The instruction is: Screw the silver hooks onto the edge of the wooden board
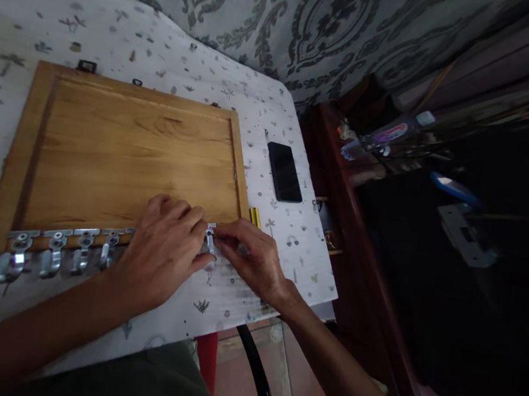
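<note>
A framed wooden panel lies flat, with shiny metal hooks in a row along its near edge. The hooks' curved ends stick out past the wood. My left hand rests over that edge with its fingers bent, covering part of the row. Its thumb and forefinger close around the rightmost metal hook. From the right, the fingertips of my right hand pinch together at the upper part of the same hook. Anything small between those fingertips is hidden.
The panel lies on a table with a white patterned cover. A black phone lies to its right, and a yellow object sits by the panel's right corner. Small dark pieces are along the far edge. A plastic bottle lies beyond the table.
</note>
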Demonstrator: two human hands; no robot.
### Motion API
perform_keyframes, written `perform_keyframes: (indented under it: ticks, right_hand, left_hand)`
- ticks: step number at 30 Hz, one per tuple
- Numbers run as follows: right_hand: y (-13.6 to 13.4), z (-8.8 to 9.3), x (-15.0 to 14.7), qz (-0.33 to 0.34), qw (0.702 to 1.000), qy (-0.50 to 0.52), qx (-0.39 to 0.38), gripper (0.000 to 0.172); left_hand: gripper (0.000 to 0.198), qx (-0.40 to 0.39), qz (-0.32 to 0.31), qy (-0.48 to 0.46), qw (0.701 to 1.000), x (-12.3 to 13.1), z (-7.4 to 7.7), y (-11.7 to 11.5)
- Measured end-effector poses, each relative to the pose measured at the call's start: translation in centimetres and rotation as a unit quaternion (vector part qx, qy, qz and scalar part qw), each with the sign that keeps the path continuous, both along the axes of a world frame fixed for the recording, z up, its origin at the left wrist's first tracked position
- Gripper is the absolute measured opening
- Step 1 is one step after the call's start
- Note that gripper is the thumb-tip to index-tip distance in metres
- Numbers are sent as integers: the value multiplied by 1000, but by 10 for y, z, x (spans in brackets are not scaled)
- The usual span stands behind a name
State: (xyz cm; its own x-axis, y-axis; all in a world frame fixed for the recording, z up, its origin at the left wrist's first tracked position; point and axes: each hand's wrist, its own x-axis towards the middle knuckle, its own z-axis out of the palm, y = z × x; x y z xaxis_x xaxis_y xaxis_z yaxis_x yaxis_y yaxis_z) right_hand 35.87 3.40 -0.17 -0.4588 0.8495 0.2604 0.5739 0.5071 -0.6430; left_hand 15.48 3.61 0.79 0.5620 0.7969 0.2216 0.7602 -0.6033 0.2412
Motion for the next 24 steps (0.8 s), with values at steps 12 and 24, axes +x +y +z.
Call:
perform_keyframes:
  ticks: [12, 24]
  right_hand:
    - [4, -7, -4, 23, 993, -61, 100, 19]
    - [8, -4, -1, 76, 977, -92, 177, 23]
  left_hand:
    - [26, 6, -2, -4, 1000, 0, 0, 0]
    - [28, 14, -1, -3, 1000, 1, 1, 0]
